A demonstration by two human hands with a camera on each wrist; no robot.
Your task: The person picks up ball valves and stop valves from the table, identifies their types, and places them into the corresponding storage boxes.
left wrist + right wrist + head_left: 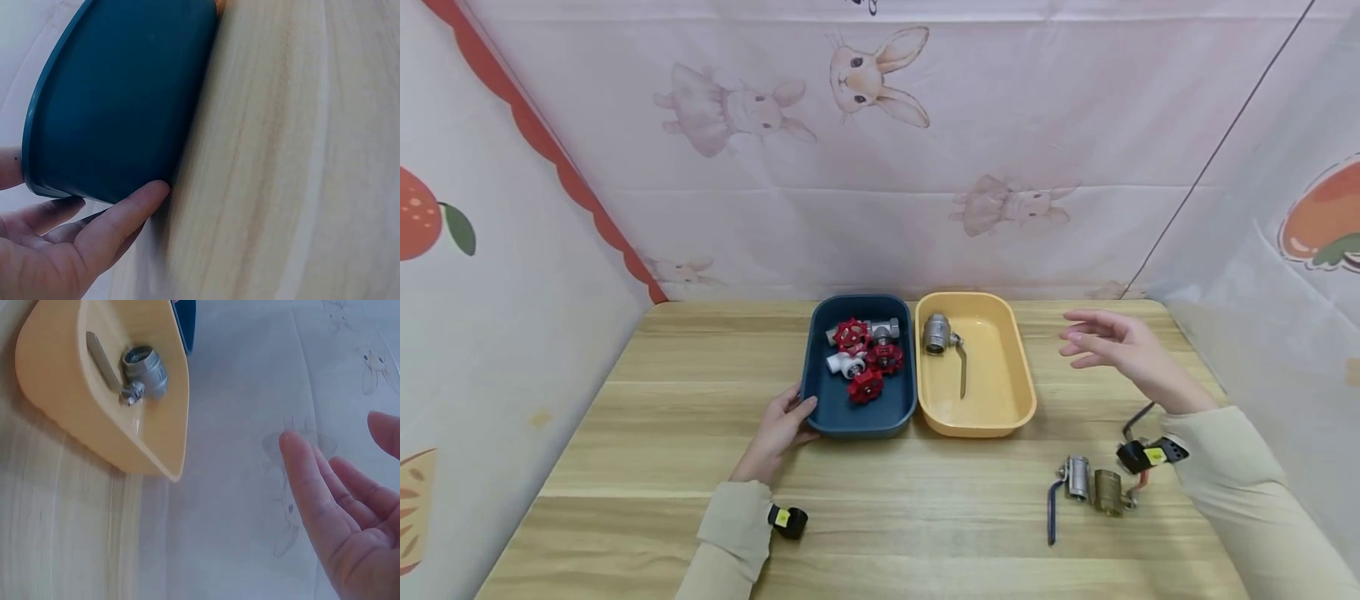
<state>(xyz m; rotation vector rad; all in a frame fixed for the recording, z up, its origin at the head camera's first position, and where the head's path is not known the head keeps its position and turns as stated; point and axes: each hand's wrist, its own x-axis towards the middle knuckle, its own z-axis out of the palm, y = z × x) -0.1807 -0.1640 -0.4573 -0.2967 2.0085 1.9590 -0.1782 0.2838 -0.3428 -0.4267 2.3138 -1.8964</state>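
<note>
At the near left corner of a dark blue bin (861,422), my left hand (778,429) grips the wall, thumb at the rim and fingers against the outside. Several valves with red handwheels (866,387) lie inside that bin. Beside it stands a yellow bin (1000,367) holding one steel ball valve (936,333) with a lever handle, also seen in the right wrist view. My right hand (1108,343) hovers empty to the right of the yellow bin, its fingers relaxed and apart from everything.
On the table's right lie a steel ball valve (1077,478) with a blue lever and a brass ball valve (1107,492) with a reddish lever. Another blue lever (1138,419) shows partly behind the right wrist. Printed fabric walls (880,233) enclose the wooden table (925,517).
</note>
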